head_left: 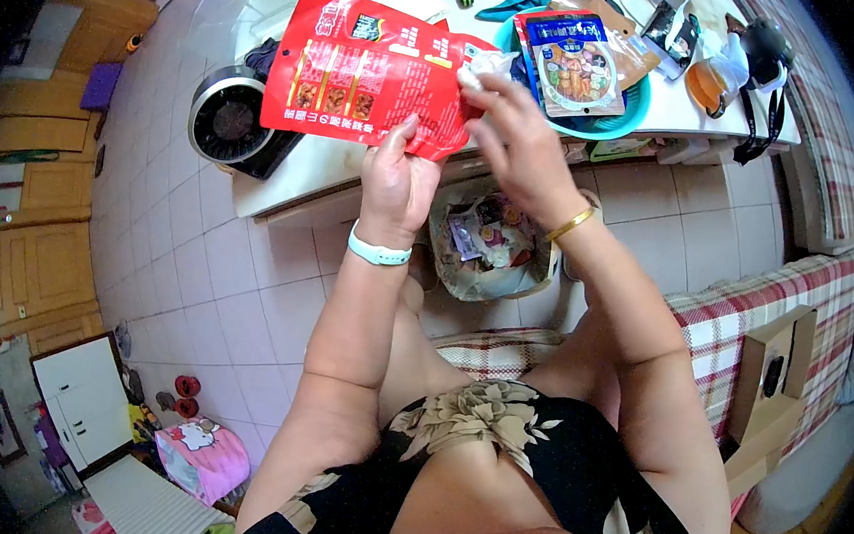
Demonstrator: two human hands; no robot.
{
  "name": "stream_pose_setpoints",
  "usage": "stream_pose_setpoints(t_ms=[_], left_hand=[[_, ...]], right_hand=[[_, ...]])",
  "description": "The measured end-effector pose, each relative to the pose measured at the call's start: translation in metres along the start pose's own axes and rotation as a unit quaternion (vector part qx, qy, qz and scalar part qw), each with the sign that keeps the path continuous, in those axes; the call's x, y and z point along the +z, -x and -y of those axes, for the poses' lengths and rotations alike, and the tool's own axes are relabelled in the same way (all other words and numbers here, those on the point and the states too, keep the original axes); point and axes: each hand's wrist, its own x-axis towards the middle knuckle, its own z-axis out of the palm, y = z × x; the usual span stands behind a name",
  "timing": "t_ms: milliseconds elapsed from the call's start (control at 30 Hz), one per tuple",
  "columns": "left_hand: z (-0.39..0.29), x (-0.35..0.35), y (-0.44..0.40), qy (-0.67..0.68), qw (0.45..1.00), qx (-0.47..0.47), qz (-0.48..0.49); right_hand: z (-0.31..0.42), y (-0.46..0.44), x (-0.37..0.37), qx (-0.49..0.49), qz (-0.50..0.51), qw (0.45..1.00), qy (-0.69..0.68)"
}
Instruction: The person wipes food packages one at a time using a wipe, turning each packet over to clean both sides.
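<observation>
My left hand (398, 184) grips the lower edge of a large red food packet (362, 71), with the thumb on its printed front. The packet is tilted over the white table. At its right end is my right hand (527, 144), bent inward, with a small white wad (470, 78) pinched at the fingertips against the packet. Part of those fingers overlaps and is hard to make out. Just right of the hands, a blue food packet (573, 63) lies with other packets on a teal basin (640, 108).
A round black appliance (233, 119) stands at the table's left end. A lined waste bin (486, 282) with wrappers sits below the table edge (322, 194). An amber-filled container (707, 86) is at the right. An open cardboard box (768, 394) lies on the plaid sofa.
</observation>
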Motion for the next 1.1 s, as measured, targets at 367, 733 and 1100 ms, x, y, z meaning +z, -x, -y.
stream_pose_setpoints(t_ms=[367,733,1100], left_hand=[[-0.009,-0.013,-0.006,-0.029,0.999,0.016,-0.029],[-0.001,0.012,0.014,-0.172,0.984,0.036,0.019],[0.017,0.001,0.007,0.038,0.982,-0.104,0.152]], right_hand=[[0.016,0.003,-0.006,-0.131,0.005,0.991,0.004],[-0.012,-0.009,-0.002,-0.144,-0.030,0.989,-0.027],[0.002,-0.012,-0.019,0.326,-0.196,0.700,-0.604]])
